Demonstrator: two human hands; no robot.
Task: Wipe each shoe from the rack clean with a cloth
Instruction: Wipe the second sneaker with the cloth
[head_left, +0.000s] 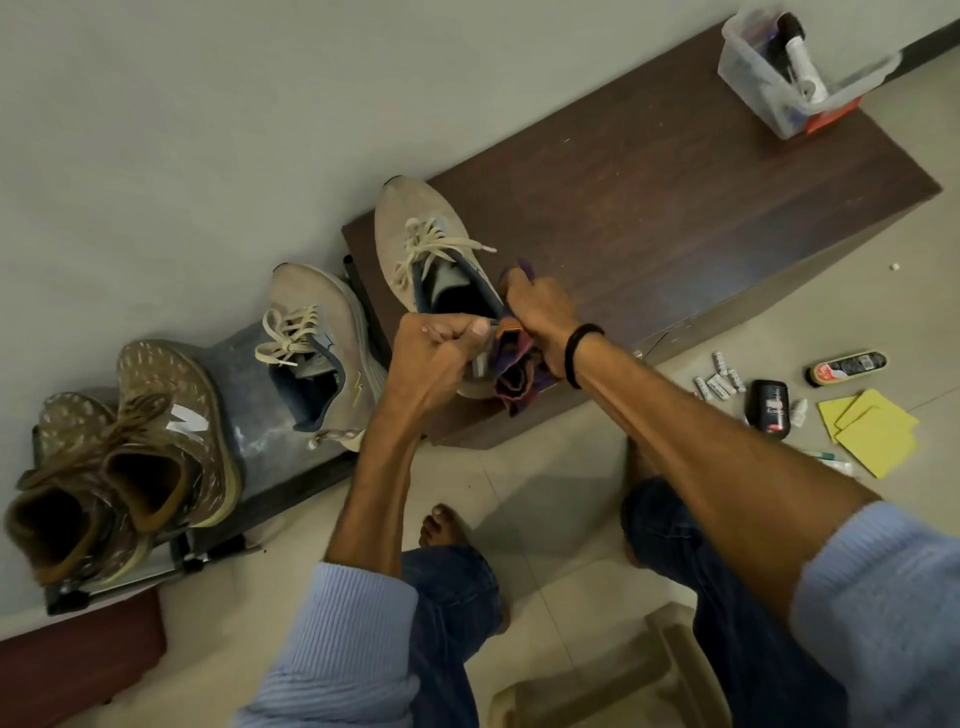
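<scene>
a: where is the shoe sitting?
b: the beige shoe (426, 244) lies at the left end of the dark wood surface (649, 208), its heel at the near left corner and its toe towards the wall. the rest of the top is bare up to the clear plastic tub (779, 78) at the far right end, so there is open room along the middle.

a: and the hands?
b: the left hand (431, 358) is closed in a fist on the heel collar of that shoe. the right hand (540, 312) is closed on a purple and orange cloth (514, 374), pressed to the shoe's right side near the heel; the cloth hangs over the near edge.

a: what is around it?
b: just left of the surface stands a low rack (260, 415) with the matching beige shoe (317, 353) and a brown speckled pair (124, 441). the wall is pale, the floor pale tile. on the floor right of the surface lie yellow sheets (872, 431), a black can (769, 410), a shoe polish applicator (847, 366) and small white tubes (719, 376).

a: any writing?
b: a white "n" on one brown shoe; the labels on the floor items are too small to read.
</scene>
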